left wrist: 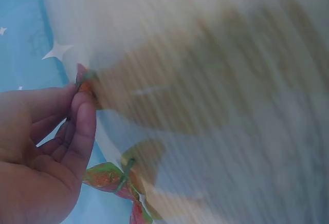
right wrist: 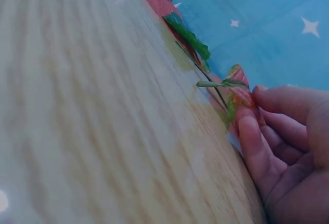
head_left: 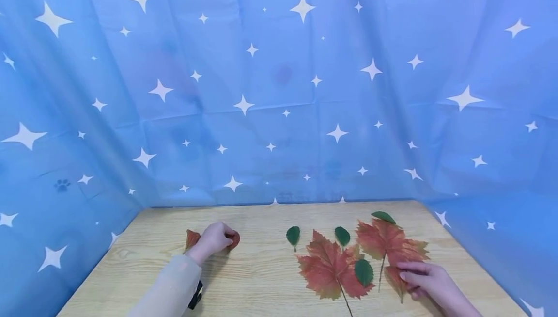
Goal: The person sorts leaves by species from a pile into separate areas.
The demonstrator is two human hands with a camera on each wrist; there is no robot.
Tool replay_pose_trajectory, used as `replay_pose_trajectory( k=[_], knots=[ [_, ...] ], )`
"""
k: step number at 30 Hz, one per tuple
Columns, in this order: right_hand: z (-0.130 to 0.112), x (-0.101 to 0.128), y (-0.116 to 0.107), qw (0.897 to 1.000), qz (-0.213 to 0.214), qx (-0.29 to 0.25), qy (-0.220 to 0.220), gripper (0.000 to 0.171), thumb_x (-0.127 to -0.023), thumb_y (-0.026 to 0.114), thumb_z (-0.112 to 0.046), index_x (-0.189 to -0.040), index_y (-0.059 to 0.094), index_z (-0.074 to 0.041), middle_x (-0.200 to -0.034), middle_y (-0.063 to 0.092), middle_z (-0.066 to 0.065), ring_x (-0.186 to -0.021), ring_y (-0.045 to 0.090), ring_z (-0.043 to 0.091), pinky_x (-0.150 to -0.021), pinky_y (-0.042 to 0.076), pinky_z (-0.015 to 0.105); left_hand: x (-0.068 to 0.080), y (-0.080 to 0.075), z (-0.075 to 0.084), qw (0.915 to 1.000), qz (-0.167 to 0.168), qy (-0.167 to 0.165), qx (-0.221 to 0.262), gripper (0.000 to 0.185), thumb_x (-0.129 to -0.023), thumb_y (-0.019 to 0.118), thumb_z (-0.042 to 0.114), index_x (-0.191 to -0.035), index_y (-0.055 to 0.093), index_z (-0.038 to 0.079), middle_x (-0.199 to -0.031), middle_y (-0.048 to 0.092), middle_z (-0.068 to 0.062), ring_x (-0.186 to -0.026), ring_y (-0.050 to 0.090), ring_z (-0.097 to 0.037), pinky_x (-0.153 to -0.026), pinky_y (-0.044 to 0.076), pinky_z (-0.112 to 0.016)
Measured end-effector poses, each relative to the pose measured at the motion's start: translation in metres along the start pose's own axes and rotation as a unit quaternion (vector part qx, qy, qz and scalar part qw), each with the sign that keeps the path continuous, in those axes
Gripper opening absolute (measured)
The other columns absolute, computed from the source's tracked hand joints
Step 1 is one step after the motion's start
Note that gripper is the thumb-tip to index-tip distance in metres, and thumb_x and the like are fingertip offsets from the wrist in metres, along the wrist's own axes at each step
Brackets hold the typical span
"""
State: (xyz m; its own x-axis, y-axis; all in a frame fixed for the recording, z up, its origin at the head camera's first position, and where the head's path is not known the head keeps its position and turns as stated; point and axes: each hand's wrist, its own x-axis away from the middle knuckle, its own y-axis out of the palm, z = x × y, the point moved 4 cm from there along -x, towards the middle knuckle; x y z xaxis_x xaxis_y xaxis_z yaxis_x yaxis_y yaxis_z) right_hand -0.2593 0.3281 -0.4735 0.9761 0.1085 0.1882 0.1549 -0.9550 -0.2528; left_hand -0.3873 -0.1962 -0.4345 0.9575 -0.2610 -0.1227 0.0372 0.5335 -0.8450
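In the head view my left hand point(head_left: 213, 240), at the left of the table, pinches a small reddish leaf point(head_left: 235, 240) between thumb and fingers. Another orange-red leaf point(head_left: 192, 238) lies beside that wrist, partly covered by it; the left wrist view shows a red-green leaf point(left wrist: 105, 176) below the fingers. At the right side, my right hand point(head_left: 431, 283) pinches a small red leaf point(head_left: 394, 278) by its edge, its stem point(right wrist: 208, 84) pointing away from the fingers. Just beyond it spreads a large red maple leaf point(head_left: 385, 242), overlapped by the small leaf in this view.
A second large maple leaf point(head_left: 322, 266) lies right of centre, with a green leaf point(head_left: 364, 272) on it. More green leaves point(head_left: 293, 235) lie near its top, one point(head_left: 383, 217) at the far maple leaf's tip. A blue starred curtain point(head_left: 279, 89) surrounds the wooden table point(head_left: 253, 278).
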Motion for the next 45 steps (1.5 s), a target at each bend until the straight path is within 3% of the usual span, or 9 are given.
replay_pose_trajectory(
  k=[3, 7, 16, 19, 23, 26, 30, 38, 45],
  knots=[
    [-0.004, -0.002, 0.003, 1.0, -0.008, -0.012, -0.001, 0.044, -0.095, 0.063, -0.017, -0.127, 0.057, 0.012, -0.088, 0.068, 0.007, -0.073, 0.062, 0.021, -0.062, 0.054, 0.034, 0.003, 0.0, -0.004, 0.9998, -0.004, -0.002, -0.018, 0.014, -0.081, 0.07, -0.005, -0.092, 0.076, 0.001, -0.091, 0.069, -0.009, -0.073, 0.054, -0.017, -0.068, 0.044, -0.033],
    [-0.007, -0.002, 0.005, 1.0, -0.014, -0.02, 0.006, 0.04, -0.094, 0.064, -0.017, -0.125, 0.061, 0.008, -0.089, 0.068, 0.005, -0.075, 0.061, 0.019, -0.061, 0.053, 0.031, 0.006, -0.001, -0.005, 0.9995, -0.012, -0.005, -0.03, 0.023, -0.08, 0.073, -0.001, -0.103, 0.075, 0.0, -0.1, 0.07, -0.014, -0.088, 0.064, -0.024, -0.075, 0.051, -0.037],
    [-0.031, -0.008, 0.0, 1.0, 0.015, -0.014, 0.007, 0.042, -0.094, 0.065, -0.022, -0.128, 0.061, 0.002, -0.094, 0.067, -0.004, -0.074, 0.06, 0.014, -0.065, 0.051, 0.032, 0.008, -0.001, -0.004, 0.9989, -0.033, -0.032, 0.005, 0.03, -0.083, 0.075, 0.006, -0.113, 0.072, 0.001, -0.111, 0.067, -0.019, -0.105, 0.06, -0.036, -0.085, 0.05, -0.043],
    [-0.046, -0.016, 0.006, 1.0, 0.018, 0.001, -0.003, 0.05, -0.094, 0.065, -0.024, -0.134, 0.054, 0.004, -0.088, 0.065, -0.003, -0.068, 0.056, 0.012, -0.062, 0.05, 0.032, 0.01, 0.0, -0.005, 0.9966, -0.042, -0.049, 0.05, 0.033, -0.086, 0.073, 0.005, -0.118, 0.069, -0.001, -0.107, 0.067, -0.017, -0.084, 0.066, -0.03, -0.071, 0.053, -0.038],
    [-0.068, -0.028, 0.022, 0.999, 0.026, 0.026, -0.018, 0.057, -0.091, 0.069, -0.026, -0.137, 0.052, 0.003, -0.081, 0.063, 0.003, -0.057, 0.047, 0.011, -0.054, 0.045, 0.032, 0.014, 0.005, -0.01, 0.9877, -0.064, -0.069, 0.125, 0.039, -0.09, 0.067, 0.004, -0.128, 0.061, -0.002, -0.076, 0.066, -0.011, -0.047, 0.054, -0.016, -0.045, 0.044, -0.027],
    [-0.085, -0.039, 0.036, 0.998, 0.032, 0.042, -0.044, 0.053, -0.09, 0.071, -0.026, -0.133, 0.057, 0.002, -0.104, 0.067, 0.009, -0.071, 0.057, 0.011, -0.062, 0.049, 0.033, 0.017, 0.006, -0.012, 0.9841, -0.073, -0.068, 0.147, 0.042, -0.092, 0.065, 0.005, -0.133, 0.057, -0.002, -0.06, 0.061, -0.009, -0.043, 0.05, -0.012, -0.04, 0.041, -0.024],
    [-0.107, -0.054, 0.056, 0.996, 0.017, 0.048, -0.069, 0.05, -0.09, 0.071, -0.026, -0.131, 0.06, 0.0, -0.126, 0.062, 0.014, -0.099, 0.062, 0.018, -0.079, 0.052, 0.038, 0.021, 0.006, -0.015, 0.9819, -0.074, -0.076, 0.156, 0.043, -0.093, 0.064, 0.007, -0.134, 0.056, -0.001, -0.059, 0.06, -0.008, -0.045, 0.051, -0.013, -0.04, 0.042, -0.025],
    [-0.16, -0.084, 0.073, 0.986, 0.024, 0.072, -0.151, 0.047, -0.091, 0.069, -0.021, -0.129, 0.059, 0.004, -0.105, 0.069, 0.01, -0.08, 0.063, 0.019, -0.067, 0.053, 0.033, 0.02, 0.008, -0.014, 0.9755, -0.072, -0.101, 0.182, 0.044, -0.093, 0.064, 0.007, -0.135, 0.056, 0.001, -0.059, 0.059, -0.01, -0.044, 0.053, -0.015, -0.042, 0.049, -0.031],
    [-0.184, -0.099, 0.089, 0.984, 0.015, 0.065, -0.165, 0.047, -0.091, 0.069, -0.021, -0.13, 0.059, 0.003, -0.11, 0.068, 0.012, -0.086, 0.064, 0.019, -0.072, 0.053, 0.033, 0.022, 0.006, -0.015, 0.9775, -0.068, -0.099, 0.173, 0.043, -0.092, 0.064, 0.005, -0.135, 0.056, -0.001, -0.057, 0.059, -0.011, -0.042, 0.053, -0.015, -0.04, 0.049, -0.032]
  ],
)
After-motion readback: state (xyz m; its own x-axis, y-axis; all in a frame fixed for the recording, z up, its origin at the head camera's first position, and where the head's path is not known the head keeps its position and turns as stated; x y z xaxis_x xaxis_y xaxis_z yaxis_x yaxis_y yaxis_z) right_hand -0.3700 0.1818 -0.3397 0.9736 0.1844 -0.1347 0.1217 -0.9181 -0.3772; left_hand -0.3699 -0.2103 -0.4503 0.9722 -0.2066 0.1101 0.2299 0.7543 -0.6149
